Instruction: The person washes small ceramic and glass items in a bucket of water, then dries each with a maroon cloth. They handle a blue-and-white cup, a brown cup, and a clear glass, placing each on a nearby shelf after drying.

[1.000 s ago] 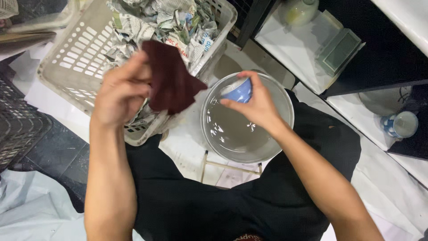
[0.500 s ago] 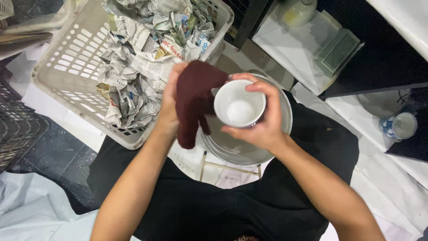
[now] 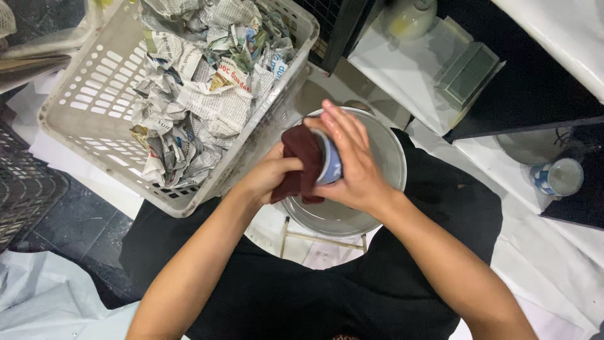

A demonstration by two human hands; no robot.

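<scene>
The right hand [image 3: 352, 167] is closed around a small blue cup [image 3: 331, 165] above the metal basin [image 3: 390, 157], and the left hand [image 3: 267, 176] grips a dark red cloth [image 3: 302, 165] (pushed inside), wiping it, so turning the cup seems needed.

The cup [image 3: 331, 165] is mostly covered by the right hand [image 3: 352, 167] and the dark red cloth [image 3: 302, 162]; only a blue strip shows. The left hand [image 3: 267, 178] fingers lie behind the cloth. The basket [image 3: 82, 107] is cropped at the top edge.
</scene>
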